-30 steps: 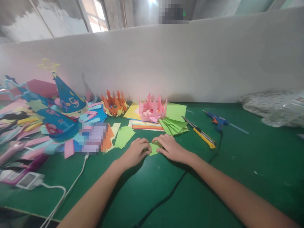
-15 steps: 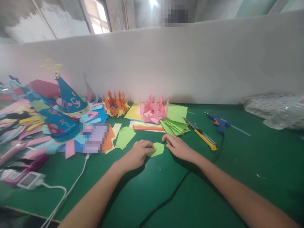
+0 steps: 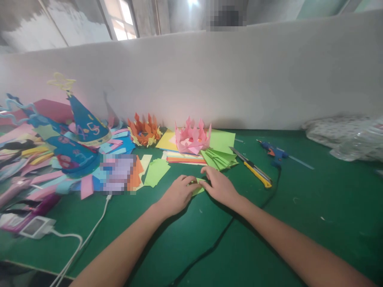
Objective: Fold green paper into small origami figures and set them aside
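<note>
Small green paper (image 3: 198, 191) on the bench (image 3: 314, 191), near side of the pink crown (image 3: 193, 139). My left hand (image 3: 179, 194) rests on it; whether pinching, cannot tell. My right hand (image 3: 222, 186): thumb at the paper, forefinger spread away. Likely light, easily creased; best held flat by its edges.

Left hand (image 3: 178, 195) and right hand (image 3: 222, 187) are both totally bare, and so are the left forearm (image 3: 128, 241) and right forearm (image 3: 284, 235), as far as they show anyway. Both are kinda slim, narrowing toward the wrists (image 3: 160, 209). Fingers (image 3: 188, 180) look pretty slender too, nails too blurry to make out.
</note>
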### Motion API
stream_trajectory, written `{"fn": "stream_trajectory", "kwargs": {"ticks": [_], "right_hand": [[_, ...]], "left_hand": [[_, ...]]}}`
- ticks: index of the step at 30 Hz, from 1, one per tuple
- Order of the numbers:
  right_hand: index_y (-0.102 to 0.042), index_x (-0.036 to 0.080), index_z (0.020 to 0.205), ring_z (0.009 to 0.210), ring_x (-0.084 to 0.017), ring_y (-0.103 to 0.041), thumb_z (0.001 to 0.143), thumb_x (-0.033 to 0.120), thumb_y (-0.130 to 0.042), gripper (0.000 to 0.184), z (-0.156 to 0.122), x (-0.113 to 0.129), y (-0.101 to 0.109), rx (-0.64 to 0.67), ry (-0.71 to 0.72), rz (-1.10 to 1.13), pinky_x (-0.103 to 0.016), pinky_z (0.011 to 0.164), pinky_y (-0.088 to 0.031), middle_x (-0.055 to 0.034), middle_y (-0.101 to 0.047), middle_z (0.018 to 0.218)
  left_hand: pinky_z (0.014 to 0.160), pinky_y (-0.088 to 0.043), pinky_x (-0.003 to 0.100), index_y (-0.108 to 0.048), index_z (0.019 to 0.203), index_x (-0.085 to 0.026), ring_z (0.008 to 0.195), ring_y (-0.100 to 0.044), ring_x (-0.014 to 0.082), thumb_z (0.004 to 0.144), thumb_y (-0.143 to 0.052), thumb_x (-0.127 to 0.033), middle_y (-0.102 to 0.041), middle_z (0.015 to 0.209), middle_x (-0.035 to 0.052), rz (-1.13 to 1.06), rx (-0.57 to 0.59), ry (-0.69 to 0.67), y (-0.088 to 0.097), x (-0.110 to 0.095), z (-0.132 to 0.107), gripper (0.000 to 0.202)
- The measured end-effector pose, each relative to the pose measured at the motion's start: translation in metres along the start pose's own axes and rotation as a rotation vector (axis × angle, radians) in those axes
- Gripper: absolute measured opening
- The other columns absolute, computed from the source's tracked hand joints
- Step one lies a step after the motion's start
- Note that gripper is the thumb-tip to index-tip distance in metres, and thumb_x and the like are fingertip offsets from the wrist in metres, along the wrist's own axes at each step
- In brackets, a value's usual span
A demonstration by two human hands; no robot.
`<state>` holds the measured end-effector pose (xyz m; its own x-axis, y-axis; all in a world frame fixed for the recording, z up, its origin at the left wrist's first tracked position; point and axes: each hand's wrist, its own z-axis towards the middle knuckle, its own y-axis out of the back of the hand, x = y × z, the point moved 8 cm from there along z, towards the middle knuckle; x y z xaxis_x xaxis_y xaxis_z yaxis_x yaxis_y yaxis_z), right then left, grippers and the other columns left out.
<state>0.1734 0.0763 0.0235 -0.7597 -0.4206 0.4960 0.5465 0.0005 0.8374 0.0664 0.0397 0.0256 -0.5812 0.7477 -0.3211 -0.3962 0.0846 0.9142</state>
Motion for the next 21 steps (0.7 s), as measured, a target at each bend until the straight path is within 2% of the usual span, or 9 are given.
{"fn": "stream_trajectory", "kwargs": {"ticks": [2,5,9,13,17,21], "right_hand": [[-0.046,0.019,0.099,0.072,-0.017,-0.052,0.083,0.021,-0.049,0.017,0.001,-0.003,-0.005,0.030,-0.022,-0.061,-0.026,0.061,-0.034,-0.0058,-0.058,0.092],[-0.046,0.020,0.096,0.069,-0.017,-0.052,0.084,0.017,-0.046,0.013,0.002,-0.013,-0.008,0.074,-0.074,-0.109,-0.025,0.058,-0.031,-0.0040,-0.059,0.087],[-0.046,0.021,0.091,0.065,-0.016,-0.051,0.083,0.014,-0.043,0.012,0.002,-0.023,-0.003,0.059,-0.103,-0.091,-0.025,0.056,-0.031,-0.0019,-0.057,0.081],[-0.046,0.022,0.092,0.064,-0.015,-0.051,0.085,0.017,-0.040,0.010,0.000,-0.016,0.003,-0.022,-0.088,-0.018,-0.025,0.056,-0.032,-0.0002,-0.056,0.076],[-0.048,0.022,0.086,0.057,-0.014,-0.047,0.084,0.023,-0.048,0.002,0.000,-0.004,-0.006,0.053,-0.057,-0.034,-0.023,0.052,-0.027,0.0023,-0.053,0.068],[-0.047,0.021,0.080,0.056,-0.012,-0.045,0.084,0.019,-0.048,0.004,0.002,-0.010,-0.009,0.085,-0.086,-0.040,-0.023,0.051,-0.025,0.0033,-0.053,0.066]], "left_hand": [[0.085,-0.043,0.036,-0.055,0.117,-0.021,0.097,-0.048,0.0203,0.089,-0.035,-0.011,-0.056,0.112,0.0093,-0.015,-0.008,-0.003,0.000,0.001,-0.001,0.036],[0.088,-0.042,0.035,-0.056,0.116,-0.021,0.101,-0.047,0.0202,0.089,-0.035,-0.010,-0.056,0.115,0.0089,-0.034,-0.015,-0.006,0.000,0.002,-0.002,0.036],[0.088,-0.041,0.034,-0.056,0.117,-0.021,0.102,-0.046,0.0197,0.089,-0.036,-0.010,-0.055,0.117,0.0084,-0.036,-0.005,0.006,-0.001,0.003,-0.003,0.037],[0.088,-0.041,0.035,-0.055,0.119,-0.021,0.099,-0.046,0.0195,0.090,-0.035,-0.011,-0.053,0.122,0.0088,-0.014,0.001,0.009,-0.001,0.002,-0.003,0.037],[0.088,-0.041,0.036,-0.053,0.121,-0.023,0.097,-0.046,0.0200,0.091,-0.034,-0.014,-0.052,0.124,0.0088,0.007,0.002,0.011,-0.001,0.000,-0.003,0.037],[0.091,-0.041,0.038,-0.055,0.114,-0.020,0.105,-0.047,0.0206,0.092,-0.034,-0.015,-0.053,0.124,0.0096,-0.050,-0.008,0.015,0.001,0.000,-0.004,0.030]]}}
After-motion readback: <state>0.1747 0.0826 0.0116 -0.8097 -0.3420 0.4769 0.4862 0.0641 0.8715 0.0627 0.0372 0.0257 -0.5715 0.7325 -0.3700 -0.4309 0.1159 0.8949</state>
